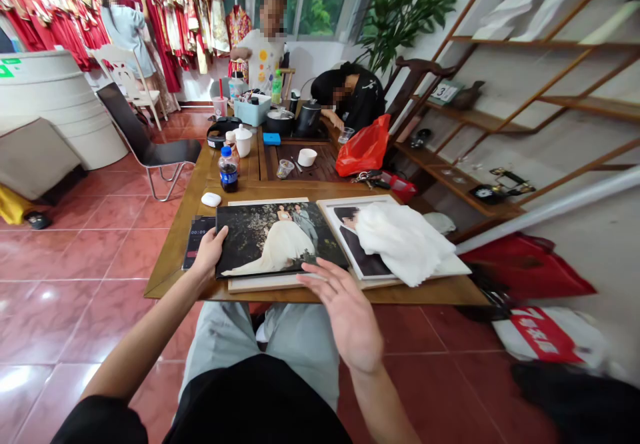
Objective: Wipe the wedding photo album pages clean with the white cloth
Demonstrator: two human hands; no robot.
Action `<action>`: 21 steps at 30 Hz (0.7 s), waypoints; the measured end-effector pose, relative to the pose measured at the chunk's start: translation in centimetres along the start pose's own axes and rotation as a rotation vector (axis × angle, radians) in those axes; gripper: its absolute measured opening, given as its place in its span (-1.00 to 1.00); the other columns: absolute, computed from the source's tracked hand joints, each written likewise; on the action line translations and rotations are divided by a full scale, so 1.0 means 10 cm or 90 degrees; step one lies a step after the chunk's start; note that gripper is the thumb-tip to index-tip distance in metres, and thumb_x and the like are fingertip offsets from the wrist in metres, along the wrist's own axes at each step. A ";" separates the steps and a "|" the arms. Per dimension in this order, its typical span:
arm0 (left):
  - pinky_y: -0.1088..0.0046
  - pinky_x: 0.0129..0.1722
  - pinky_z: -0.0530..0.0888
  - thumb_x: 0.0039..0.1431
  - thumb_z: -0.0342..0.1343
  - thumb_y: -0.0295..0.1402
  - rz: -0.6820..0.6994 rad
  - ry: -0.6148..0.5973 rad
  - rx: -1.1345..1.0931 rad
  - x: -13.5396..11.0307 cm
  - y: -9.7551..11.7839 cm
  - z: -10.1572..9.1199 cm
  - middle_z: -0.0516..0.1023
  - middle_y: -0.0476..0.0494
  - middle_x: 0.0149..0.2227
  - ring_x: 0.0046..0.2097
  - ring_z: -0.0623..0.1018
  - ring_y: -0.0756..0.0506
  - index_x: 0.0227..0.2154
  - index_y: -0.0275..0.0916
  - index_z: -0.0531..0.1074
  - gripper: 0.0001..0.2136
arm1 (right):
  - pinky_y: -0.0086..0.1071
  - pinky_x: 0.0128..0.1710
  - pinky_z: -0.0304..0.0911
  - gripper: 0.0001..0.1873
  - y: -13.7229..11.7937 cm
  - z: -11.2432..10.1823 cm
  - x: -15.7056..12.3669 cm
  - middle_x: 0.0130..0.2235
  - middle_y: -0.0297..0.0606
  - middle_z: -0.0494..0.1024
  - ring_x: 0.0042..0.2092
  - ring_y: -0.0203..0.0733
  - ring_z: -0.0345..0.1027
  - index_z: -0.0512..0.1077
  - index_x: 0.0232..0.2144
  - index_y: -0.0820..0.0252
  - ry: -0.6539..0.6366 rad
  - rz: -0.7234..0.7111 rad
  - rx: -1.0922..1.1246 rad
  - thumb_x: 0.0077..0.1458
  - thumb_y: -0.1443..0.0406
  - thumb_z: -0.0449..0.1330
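Note:
A dark photo print (273,237) of a couple in wedding dress lies on a light-bordered board at the near edge of the wooden table (175,251). My left hand (209,252) grips the print's left edge, fingers curled on it. My right hand (345,314) hovers over the table's front edge by the print's lower right corner, fingers stretched out and holding nothing. To the right lies a second framed portrait (356,244) with a crumpled white cloth (404,241) on top.
A phone (197,239) and a white earbud case (211,199) lie left of the print; a cola bottle (229,171) stands behind. Tea things, a red bag (364,149) and three people fill the far end. A chair (145,141) stands left, shelves (505,117) right.

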State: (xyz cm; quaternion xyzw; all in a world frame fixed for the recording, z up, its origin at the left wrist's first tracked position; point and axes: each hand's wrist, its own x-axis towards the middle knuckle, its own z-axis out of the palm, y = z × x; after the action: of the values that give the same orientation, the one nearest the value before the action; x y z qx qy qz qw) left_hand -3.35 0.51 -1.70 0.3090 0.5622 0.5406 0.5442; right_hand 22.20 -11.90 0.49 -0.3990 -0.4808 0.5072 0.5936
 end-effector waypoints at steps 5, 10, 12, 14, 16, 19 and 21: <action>0.34 -0.25 0.60 0.08 0.33 -0.08 0.043 -0.007 0.026 0.02 0.00 0.01 0.65 -0.11 -0.34 -0.30 0.64 -0.14 -0.20 -0.27 0.51 -0.63 | 0.24 0.41 -0.12 -0.35 0.24 -0.01 0.54 0.39 -0.05 0.28 0.42 0.22 0.06 0.39 0.29 0.04 -0.195 -0.284 -0.731 0.20 0.02 0.22; 0.29 -0.10 0.56 0.07 0.31 -0.04 0.127 0.018 0.103 0.06 -0.01 0.00 0.66 -0.19 -0.17 -0.13 0.63 -0.20 -0.13 -0.28 0.50 -0.56 | 0.33 0.39 -0.18 -0.04 0.44 0.10 0.83 0.49 -0.03 0.03 0.48 0.28 -0.12 0.04 0.47 0.09 -0.308 -0.253 -0.926 0.19 -0.15 0.17; 0.27 -0.04 0.54 0.07 0.33 -0.06 0.151 0.030 0.133 0.09 -0.03 -0.02 0.66 -0.21 -0.15 -0.07 0.61 -0.23 -0.14 -0.28 0.50 -0.57 | 0.36 0.38 -0.20 -0.06 0.48 0.12 0.85 0.50 -0.03 -0.01 0.48 0.29 -0.14 0.01 0.48 0.06 -0.315 -0.246 -0.929 0.21 -0.16 0.14; 0.26 -0.01 0.52 0.06 0.34 -0.10 0.163 0.038 0.147 0.10 -0.03 -0.04 0.66 -0.21 -0.17 -0.04 0.60 -0.25 -0.16 -0.28 0.51 -0.61 | 0.38 0.37 -0.23 -0.07 0.49 0.11 0.85 0.50 -0.02 0.00 0.48 0.30 -0.14 0.03 0.48 0.05 -0.315 -0.245 -0.904 0.22 -0.17 0.13; 0.27 0.01 0.51 0.07 0.35 -0.17 0.170 0.051 0.160 0.11 -0.03 -0.06 0.66 -0.20 -0.20 -0.03 0.60 -0.25 -0.20 -0.26 0.51 -0.68 | 0.39 0.38 -0.28 -0.07 0.50 0.10 0.84 0.49 -0.02 0.03 0.48 0.31 -0.13 0.06 0.47 0.02 -0.311 -0.243 -0.868 0.20 -0.19 0.14; 0.27 0.06 0.48 0.10 0.33 -0.29 0.186 0.070 0.194 0.10 -0.01 -0.06 0.65 -0.19 -0.22 -0.03 0.60 -0.24 -0.25 -0.25 0.53 -0.80 | 0.39 0.38 -0.37 -0.09 0.52 0.10 0.84 0.49 -0.04 0.05 0.48 0.30 -0.13 0.08 0.46 -0.04 -0.304 -0.242 -0.838 0.19 -0.19 0.15; 0.27 0.10 0.45 0.11 0.31 -0.34 0.207 0.070 0.219 0.08 0.02 -0.06 0.64 -0.21 -0.20 -0.02 0.59 -0.25 -0.27 -0.24 0.54 -0.85 | 0.38 0.39 -0.40 -0.10 0.54 0.11 0.84 0.49 -0.05 0.05 0.48 0.28 -0.15 0.09 0.45 -0.05 -0.302 -0.243 -0.835 0.20 -0.19 0.15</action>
State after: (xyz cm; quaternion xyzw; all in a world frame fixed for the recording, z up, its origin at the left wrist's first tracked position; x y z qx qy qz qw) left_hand -4.18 1.17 -1.89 0.4538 0.6177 0.5331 0.3582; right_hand 20.15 -2.78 -3.10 -0.4611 -0.8635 0.0748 0.1902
